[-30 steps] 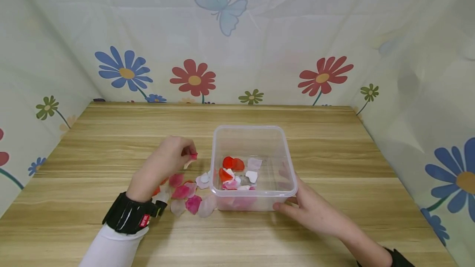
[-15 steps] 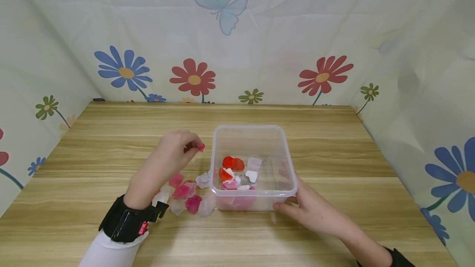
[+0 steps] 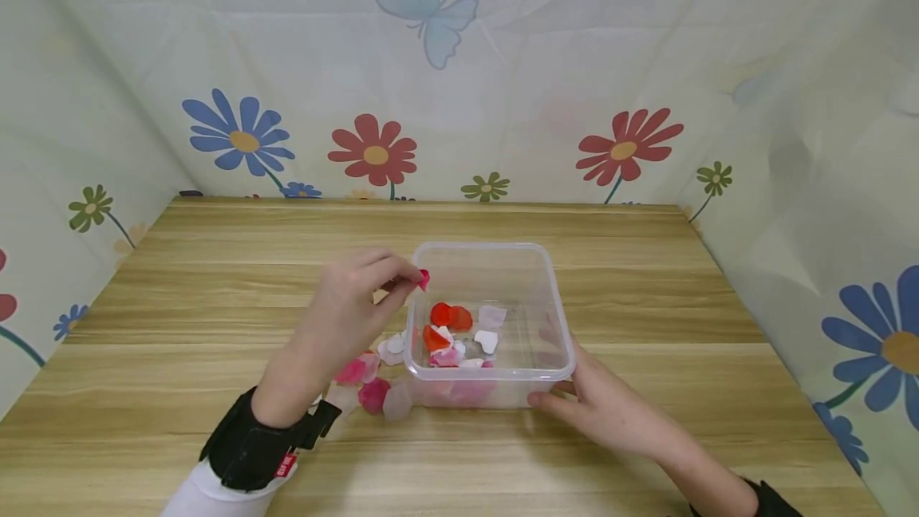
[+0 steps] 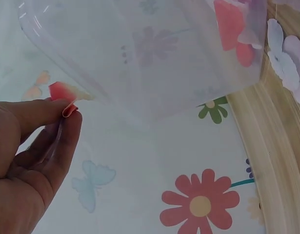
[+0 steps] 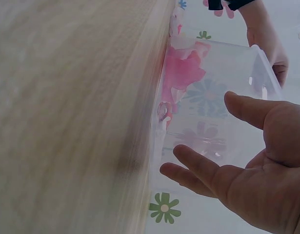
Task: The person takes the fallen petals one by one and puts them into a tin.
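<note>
Between thumb and fingertips my left hand [image 3: 348,301] pinches a red-pink artificial flower petal [image 3: 424,280], held at the left rim of a clear plastic box [image 3: 517,395]. The left wrist view shows the petal [image 4: 62,91] folded at the pinch, its far end paler. On the box floor lie several red petals [image 3: 460,318], with white and pink ones among them. At the box's near right corner, my right hand [image 3: 603,409] rests against the wall; its thumb and fingers [image 5: 196,163] look spread and fairly straight in the right wrist view.
Left of the box, loose pink and white petals [image 3: 374,396] lie on the wooden table [image 3: 632,286], partly hidden by the left forearm. A flower-printed cloth [image 3: 531,86] hangs behind and at both sides of the table.
My left hand has lifted the petal from above the loose petals and carried it right to the box's left rim. The right hand and the box have stayed in place.
</note>
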The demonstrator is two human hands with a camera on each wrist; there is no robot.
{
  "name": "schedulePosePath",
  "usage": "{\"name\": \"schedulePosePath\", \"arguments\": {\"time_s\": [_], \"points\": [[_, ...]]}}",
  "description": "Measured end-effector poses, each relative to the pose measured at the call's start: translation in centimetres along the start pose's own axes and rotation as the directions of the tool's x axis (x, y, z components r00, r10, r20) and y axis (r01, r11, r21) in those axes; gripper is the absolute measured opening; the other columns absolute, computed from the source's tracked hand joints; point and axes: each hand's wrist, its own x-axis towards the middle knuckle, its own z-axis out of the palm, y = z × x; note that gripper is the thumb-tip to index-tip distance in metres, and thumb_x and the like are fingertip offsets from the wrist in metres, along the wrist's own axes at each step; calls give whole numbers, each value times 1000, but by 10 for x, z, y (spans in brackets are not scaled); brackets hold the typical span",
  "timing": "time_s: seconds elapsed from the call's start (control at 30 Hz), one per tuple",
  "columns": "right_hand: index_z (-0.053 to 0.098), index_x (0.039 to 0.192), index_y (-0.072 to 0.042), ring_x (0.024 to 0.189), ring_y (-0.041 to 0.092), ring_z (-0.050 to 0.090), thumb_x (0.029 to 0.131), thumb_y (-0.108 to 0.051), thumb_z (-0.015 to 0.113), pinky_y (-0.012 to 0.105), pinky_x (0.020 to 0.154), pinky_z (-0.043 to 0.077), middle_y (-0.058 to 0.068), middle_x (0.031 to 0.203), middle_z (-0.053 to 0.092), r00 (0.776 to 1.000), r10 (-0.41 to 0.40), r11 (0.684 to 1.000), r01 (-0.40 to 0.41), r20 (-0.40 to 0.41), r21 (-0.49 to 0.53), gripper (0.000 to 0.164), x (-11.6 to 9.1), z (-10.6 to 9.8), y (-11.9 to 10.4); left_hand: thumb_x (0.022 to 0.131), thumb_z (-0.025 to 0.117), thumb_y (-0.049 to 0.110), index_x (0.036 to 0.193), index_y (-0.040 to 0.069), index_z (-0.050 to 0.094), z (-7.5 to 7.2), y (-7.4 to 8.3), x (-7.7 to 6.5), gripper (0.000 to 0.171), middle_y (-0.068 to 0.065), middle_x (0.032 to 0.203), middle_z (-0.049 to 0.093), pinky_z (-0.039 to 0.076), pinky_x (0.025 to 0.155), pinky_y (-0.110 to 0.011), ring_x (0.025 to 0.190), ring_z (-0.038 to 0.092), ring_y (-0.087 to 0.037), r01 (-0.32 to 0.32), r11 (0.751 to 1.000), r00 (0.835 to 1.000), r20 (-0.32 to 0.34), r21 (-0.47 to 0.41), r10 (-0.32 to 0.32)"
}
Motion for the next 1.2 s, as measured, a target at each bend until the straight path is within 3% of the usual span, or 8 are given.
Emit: {"name": "schedulePosePath", "arguments": {"time_s": [0.27,0.53,0.73,0.97,1.2], "points": [[12,163,-14,123,30,60,95,-8,74,39,96,54,24,148,46,1000,6,1000,-6,8,-3,93,0,0,0,81,84,-4,98,4,76,11,7,-2,21,-3,95,72,59,80,-27,88,71,-14,-95,993,995,30,-74,97],[10,163,-5,123,38,59,94,-5,75,39,95,54,28,150,42,1000,1,1000,-1,-2,-16,95,0,0,1,81,84,-5,100,4,76,17,10,-2,22,-3,99,72,57,83,-23,89,68,-13,-100,984,985,126,-149,119],[10,163,-8,123,35,60,95,-8,75,40,96,54,27,149,44,1000,-1,1000,1,3,-25,94,1,0,1,82,84,-4,102,4,75,21,8,-2,23,-3,100,71,56,83,-22,89,68,-13,-88,985,977,180,-150,115],[11,163,-11,123,34,60,95,-8,74,40,97,53,26,146,47,1000,-5,1000,5,7,-16,93,1,-1,1,84,82,-5,104,3,73,19,6,-2,23,-3,102,69,57,83,-24,90,69,-14,-96,981,980,159,-168,124],[10,164,-12,124,34,59,94,-6,74,39,97,53,27,149,44,1000,2,1000,-2,7,-7,95,0,0,1,87,80,0,107,5,72,9,1,-1,23,-3,102,69,58,83,-29,93,68,-14,-66,988,994,76,-142,77]]}}
